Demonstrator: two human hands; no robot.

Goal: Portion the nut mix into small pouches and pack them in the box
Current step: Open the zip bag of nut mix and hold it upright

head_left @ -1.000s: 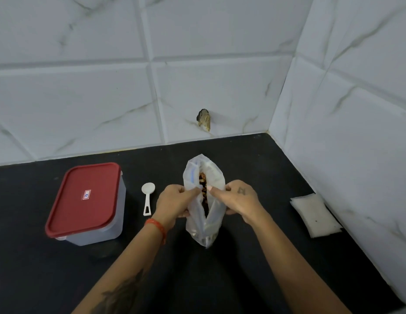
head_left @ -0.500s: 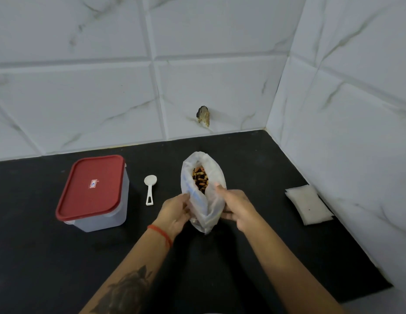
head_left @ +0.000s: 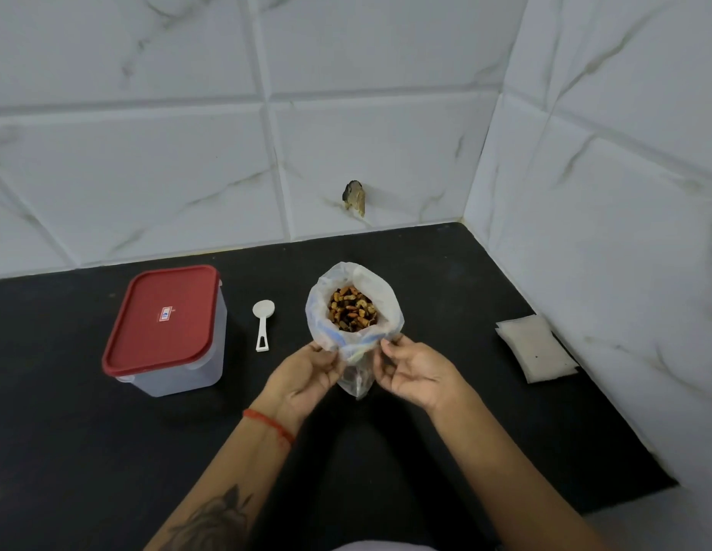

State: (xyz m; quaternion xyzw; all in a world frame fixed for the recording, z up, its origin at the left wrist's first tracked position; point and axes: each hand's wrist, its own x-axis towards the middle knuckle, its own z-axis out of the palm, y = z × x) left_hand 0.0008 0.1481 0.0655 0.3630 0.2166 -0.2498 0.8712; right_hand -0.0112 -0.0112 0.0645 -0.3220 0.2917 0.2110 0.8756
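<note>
Nut mix bag (head_left: 356,351): upright mid-table (head_left: 426,280), long axis vertical, mouth open upward, mix (head_left: 351,314) showing. Left hand (head_left: 306,375) and right hand (head_left: 416,371) pinch its near rim. Red-lidded box (head_left: 169,332) at left, closed; white spoon (head_left: 263,324) between, handle toward viewer. Pouches (head_left: 535,347) lie flat at right.

Bag (head_left: 356,312) mouth, pinched nearly closed a second ago, now gapes wide and round with its rim folded outward, exposing the nut mix (head_left: 351,314), while left hand (head_left: 306,375) and right hand (head_left: 416,371) sit lower, gripping the near rim from either side.
</note>
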